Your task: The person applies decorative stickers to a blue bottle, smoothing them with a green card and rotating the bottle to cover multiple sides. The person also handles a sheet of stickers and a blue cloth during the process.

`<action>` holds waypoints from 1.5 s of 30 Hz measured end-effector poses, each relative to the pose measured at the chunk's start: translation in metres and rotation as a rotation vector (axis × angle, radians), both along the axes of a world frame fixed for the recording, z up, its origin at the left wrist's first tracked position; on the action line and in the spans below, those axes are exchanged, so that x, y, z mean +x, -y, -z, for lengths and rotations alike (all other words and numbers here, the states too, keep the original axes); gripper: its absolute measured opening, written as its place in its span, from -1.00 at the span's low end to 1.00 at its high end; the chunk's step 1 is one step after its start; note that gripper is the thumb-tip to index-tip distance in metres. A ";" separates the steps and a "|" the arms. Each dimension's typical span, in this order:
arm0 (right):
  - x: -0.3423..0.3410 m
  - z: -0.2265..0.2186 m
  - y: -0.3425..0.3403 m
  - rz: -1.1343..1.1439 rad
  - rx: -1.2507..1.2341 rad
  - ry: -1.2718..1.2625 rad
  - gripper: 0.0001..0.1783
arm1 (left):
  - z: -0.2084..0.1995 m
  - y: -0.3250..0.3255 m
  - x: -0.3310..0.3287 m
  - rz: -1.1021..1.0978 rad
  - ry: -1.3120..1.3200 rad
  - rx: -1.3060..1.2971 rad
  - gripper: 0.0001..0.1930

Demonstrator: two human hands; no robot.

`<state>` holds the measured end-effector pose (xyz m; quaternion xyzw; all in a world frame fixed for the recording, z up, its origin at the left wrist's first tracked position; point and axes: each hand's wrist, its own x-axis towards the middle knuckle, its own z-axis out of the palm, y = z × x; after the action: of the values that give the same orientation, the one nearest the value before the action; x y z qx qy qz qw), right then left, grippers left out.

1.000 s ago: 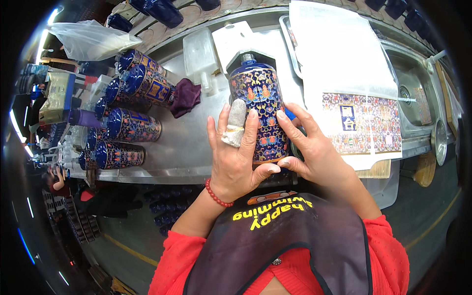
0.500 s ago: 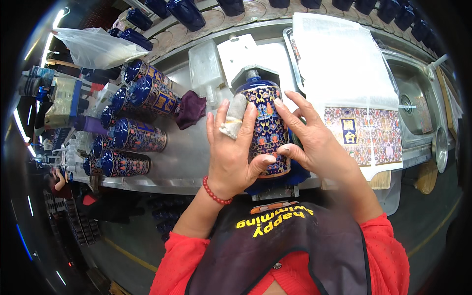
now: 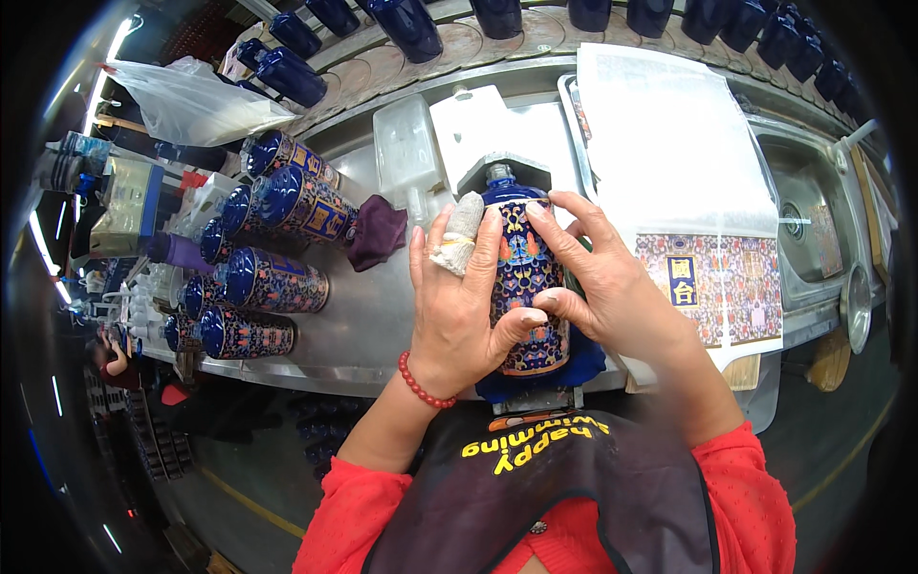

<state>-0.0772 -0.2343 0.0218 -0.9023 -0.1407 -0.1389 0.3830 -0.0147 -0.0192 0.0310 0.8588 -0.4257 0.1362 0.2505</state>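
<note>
A dark blue bottle (image 3: 526, 273) with a colourful floral decal over its body lies in front of me, its neck pointing away. Along its left side rests my left hand (image 3: 451, 311), index finger and thumb on the decal, the other fingers spread off it. A grey cloth finger cover (image 3: 460, 234) is banded onto one of those fingers. From the right, my right hand (image 3: 617, 287) holds the bottle, fingers bent at its shoulder and side, thumb on the decal. Both thumb tips sit close together on the lower body. Dark blue cloth (image 3: 588, 371) shows under the bottle's base.
Several decorated bottles (image 3: 277, 279) stand at left beside a purple cloth (image 3: 378, 231). Printed decal sheets (image 3: 708, 287) lie right, under white paper (image 3: 665, 134), next to a metal sink (image 3: 803, 182). A clear plastic box (image 3: 406, 143) sits behind; plain blue bottles (image 3: 406, 29) line the far conveyor.
The whole view has shifted slightly, so things sit lower in the picture. My right fingertips have drawn in nearer the bottle's shoulder. Both hands stay on the bottle.
</note>
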 end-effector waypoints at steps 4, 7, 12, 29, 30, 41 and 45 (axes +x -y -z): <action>0.000 -0.001 0.000 0.003 0.002 -0.020 -0.18 | -0.002 0.003 0.001 -0.004 -0.002 0.001 0.00; 0.000 -0.002 0.001 0.000 0.010 -0.031 -0.19 | -0.003 0.003 0.003 -0.003 -0.004 0.005 0.01; 0.000 -0.004 0.001 -0.011 0.065 -0.061 -0.19 | -0.004 0.004 0.007 0.009 -0.022 0.012 0.03; 0.004 -0.001 0.002 -0.005 0.030 -0.053 -0.16 | -0.002 0.001 0.011 0.047 -0.087 -0.041 0.01; 0.004 -0.002 0.002 -0.001 0.017 -0.054 -0.16 | -0.002 0.002 0.011 0.041 -0.077 -0.037 0.00; 0.005 -0.004 0.002 -0.003 0.022 -0.057 -0.17 | -0.008 0.005 0.012 0.016 -0.001 0.052 -0.04; 0.005 -0.004 0.003 -0.004 0.018 -0.054 -0.16 | -0.005 0.003 0.011 0.038 -0.113 -0.055 -0.03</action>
<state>-0.0726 -0.2372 0.0253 -0.9020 -0.1307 -0.1149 0.3951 -0.0036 -0.0222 0.0363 0.8496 -0.4233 0.0945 0.3000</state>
